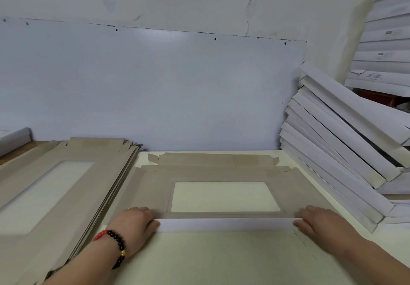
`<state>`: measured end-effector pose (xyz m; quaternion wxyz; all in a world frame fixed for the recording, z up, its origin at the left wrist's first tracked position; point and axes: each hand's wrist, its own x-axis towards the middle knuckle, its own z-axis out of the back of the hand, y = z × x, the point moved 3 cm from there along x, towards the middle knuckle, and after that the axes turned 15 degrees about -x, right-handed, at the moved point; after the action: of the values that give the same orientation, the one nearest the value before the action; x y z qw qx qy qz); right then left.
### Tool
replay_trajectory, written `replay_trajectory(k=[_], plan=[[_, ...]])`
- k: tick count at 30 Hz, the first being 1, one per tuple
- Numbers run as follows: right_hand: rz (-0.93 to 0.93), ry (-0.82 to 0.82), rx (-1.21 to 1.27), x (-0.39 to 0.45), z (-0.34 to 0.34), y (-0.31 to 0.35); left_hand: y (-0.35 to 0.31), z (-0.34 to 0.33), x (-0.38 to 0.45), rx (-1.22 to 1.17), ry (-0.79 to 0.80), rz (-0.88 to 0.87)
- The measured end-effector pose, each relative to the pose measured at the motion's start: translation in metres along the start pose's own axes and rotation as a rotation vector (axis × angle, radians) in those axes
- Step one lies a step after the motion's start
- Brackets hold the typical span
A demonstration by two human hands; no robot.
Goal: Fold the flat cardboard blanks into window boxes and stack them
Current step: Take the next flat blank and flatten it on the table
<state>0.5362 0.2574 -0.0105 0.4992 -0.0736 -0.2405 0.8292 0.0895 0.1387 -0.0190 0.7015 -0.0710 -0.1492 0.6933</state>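
White wall behind pale table (221, 262). Window blank (221, 171) flat at table centre, near flap (226, 223) folded up. Left hand (135, 220), right hand (315, 220) press flap ends, fingers curled over. Card light, stiff, creases easily; hold along score lines. Flat blanks (55, 185) left edge, folded boxes (346, 151) right.

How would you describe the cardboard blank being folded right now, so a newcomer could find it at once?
Start at the pale table. Between the pile of flat blanks on the left and the leaning stack of white boxes on the right lies one blank. It alone lies singly, its near white flap turned up under both hands, left and right.
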Motion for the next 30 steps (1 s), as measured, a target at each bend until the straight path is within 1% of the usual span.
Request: replay_trajectory(k=[7,13,16,22,26,30], plan=[[-0.08,0.009,0.019,0.001,0.0,0.004,-0.005,-0.004,0.001,0.011,-0.021,0.063],[-0.111,0.009,0.027,-0.004,-0.004,0.007,-0.003,-0.011,-0.001,0.037,-0.067,0.09],[-0.124,0.0,0.039,-0.006,-0.001,0.009,-0.003,-0.012,-0.006,0.031,-0.129,0.077],[-0.142,-0.049,0.131,-0.01,0.0,0.01,-0.009,-0.013,-0.013,-0.071,-0.242,0.026],[-0.201,-0.105,0.133,-0.012,0.001,0.014,-0.009,-0.012,-0.014,-0.053,-0.235,0.048],[-0.231,-0.185,0.13,-0.016,0.003,0.014,-0.007,-0.012,-0.013,-0.029,-0.18,0.061]])
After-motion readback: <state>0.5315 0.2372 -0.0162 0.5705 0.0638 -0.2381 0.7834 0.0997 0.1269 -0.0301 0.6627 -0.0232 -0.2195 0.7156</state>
